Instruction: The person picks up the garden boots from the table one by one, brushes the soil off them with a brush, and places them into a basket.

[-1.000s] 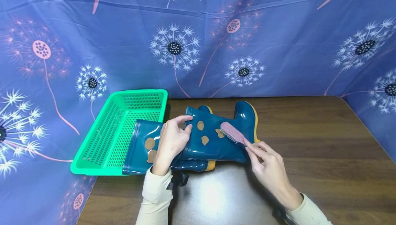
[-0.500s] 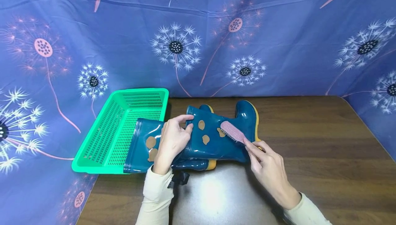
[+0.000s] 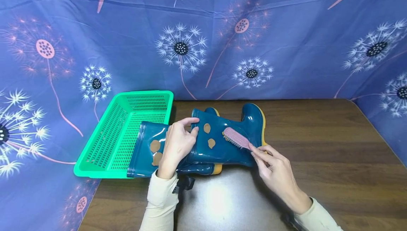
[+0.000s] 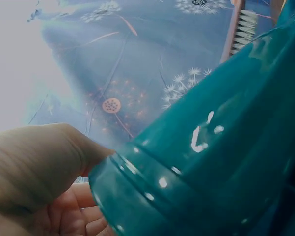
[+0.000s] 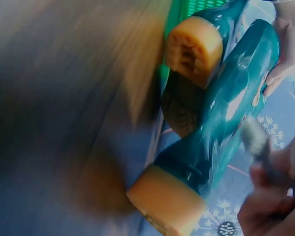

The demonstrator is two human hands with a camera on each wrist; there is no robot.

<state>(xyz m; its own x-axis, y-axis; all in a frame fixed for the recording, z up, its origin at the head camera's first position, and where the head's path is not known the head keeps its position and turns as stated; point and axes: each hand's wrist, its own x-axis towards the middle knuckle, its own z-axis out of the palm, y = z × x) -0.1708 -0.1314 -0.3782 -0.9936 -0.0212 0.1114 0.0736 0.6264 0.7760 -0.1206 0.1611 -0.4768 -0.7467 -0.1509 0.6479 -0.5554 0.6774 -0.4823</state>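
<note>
A dark teal rain boot (image 3: 216, 153) with a yellow sole lies on its side, brown patches showing on its shaft. My left hand (image 3: 179, 142) pinches its top rim; in the left wrist view the thumb (image 4: 95, 152) lies over the rim (image 4: 132, 182) with fingers underneath. My right hand (image 3: 275, 171) holds a pink brush (image 3: 236, 137) by its handle, the pale bristles facing down on one brown patch of the shaft and partly covering it. Under the held boot lies a second matching boot (image 3: 149, 151), its shaft resting over the basket edge, two brown patches in sight.
A green perforated basket (image 3: 95, 146) stands at the left of the wooden table (image 3: 321, 146). Behind the table hangs a blue cloth (image 3: 283, 29) printed with dandelions. Each wrist carries a small dark camera, the left one (image 3: 184, 184) near the second boot.
The brush head has shifted slightly left and down over the patch on the boot. My left hand and both boots stay where they were.
</note>
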